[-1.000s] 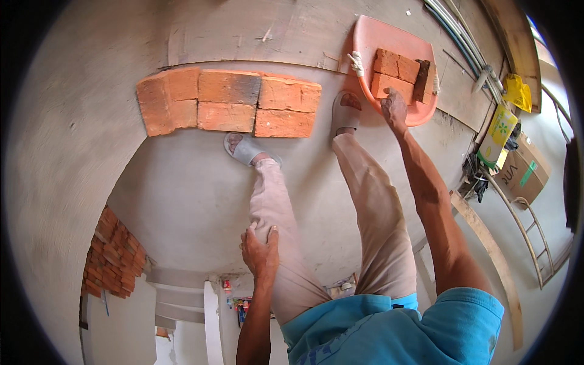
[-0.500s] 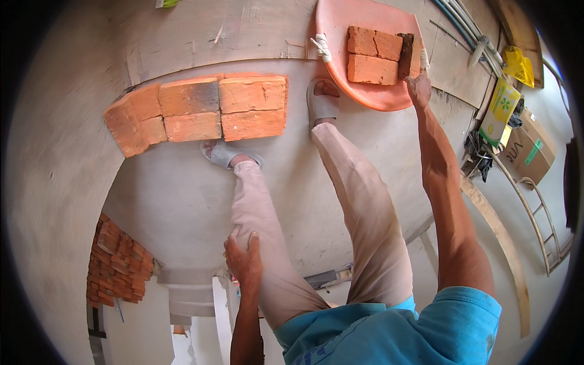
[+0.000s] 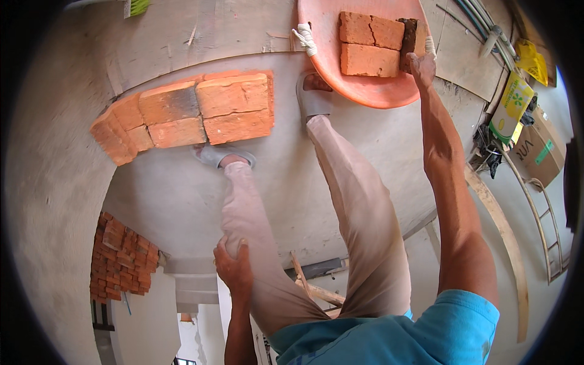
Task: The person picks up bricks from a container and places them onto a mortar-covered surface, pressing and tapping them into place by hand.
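My right hand [image 3: 422, 66] reaches into an orange plastic basin [image 3: 359, 94] with white cord wound at its sides. Its fingers are closed on the near end of a dark-faced brick [image 3: 413, 38]. Left of that brick, orange bricks [image 3: 370, 61] lie stacked in the basin, one with a crack. My left hand [image 3: 234, 263] holds no object; it rests against my left trouser leg just above the knee, thumb apart from the fingers. Before my left foot stands a curved row of stacked orange bricks [image 3: 237, 112], one with a blackened patch.
A large pile of bricks [image 3: 121, 258] stands at lower left. On the right are a cardboard box [image 3: 538, 146], a green-and-yellow carton [image 3: 510, 109], a yellow bag [image 3: 531, 61], a metal ladder frame [image 3: 543, 213] and a curved wooden strip [image 3: 508, 237]. Pipes [image 3: 480, 30] lie at upper right.
The dark-faced brick has turned under my right hand and now shows its dark side upward. The view has shifted slightly. My left hand stays on my leg.
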`<state>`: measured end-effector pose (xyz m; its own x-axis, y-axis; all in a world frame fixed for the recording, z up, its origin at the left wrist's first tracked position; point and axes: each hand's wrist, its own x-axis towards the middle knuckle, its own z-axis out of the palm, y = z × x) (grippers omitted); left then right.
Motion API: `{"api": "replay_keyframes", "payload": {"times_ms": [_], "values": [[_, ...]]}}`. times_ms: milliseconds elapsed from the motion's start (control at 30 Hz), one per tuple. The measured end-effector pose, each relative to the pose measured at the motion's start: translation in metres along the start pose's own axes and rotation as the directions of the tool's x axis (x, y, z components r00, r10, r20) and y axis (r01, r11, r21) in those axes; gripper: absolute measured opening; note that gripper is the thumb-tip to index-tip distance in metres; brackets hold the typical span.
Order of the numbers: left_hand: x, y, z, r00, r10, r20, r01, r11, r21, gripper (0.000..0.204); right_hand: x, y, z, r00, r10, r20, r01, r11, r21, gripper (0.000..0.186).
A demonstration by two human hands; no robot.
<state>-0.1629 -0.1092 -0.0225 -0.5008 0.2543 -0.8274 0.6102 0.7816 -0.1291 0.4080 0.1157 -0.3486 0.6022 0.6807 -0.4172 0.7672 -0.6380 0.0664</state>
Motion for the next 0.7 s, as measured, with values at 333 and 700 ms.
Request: {"api": "replay_keyframes", "payload": {"times_ms": [333, 700], "values": [[-0.002, 0.014, 0.001, 0.996, 0.089, -0.030, -0.088, 0.996, 0.019, 0.052, 0.009, 0.000, -0.009, 0.994, 0.072, 0.086, -0.068, 0.997, -0.048, 0.061], [0.000, -0.030, 0.017, 0.970, 0.221, -0.102, -0.217, 0.975, 0.046, 0.058, -0.089, 0.005, -0.123, 0.980, -0.139, 0.145, 0.107, 0.972, 0.211, 0.042]]}}
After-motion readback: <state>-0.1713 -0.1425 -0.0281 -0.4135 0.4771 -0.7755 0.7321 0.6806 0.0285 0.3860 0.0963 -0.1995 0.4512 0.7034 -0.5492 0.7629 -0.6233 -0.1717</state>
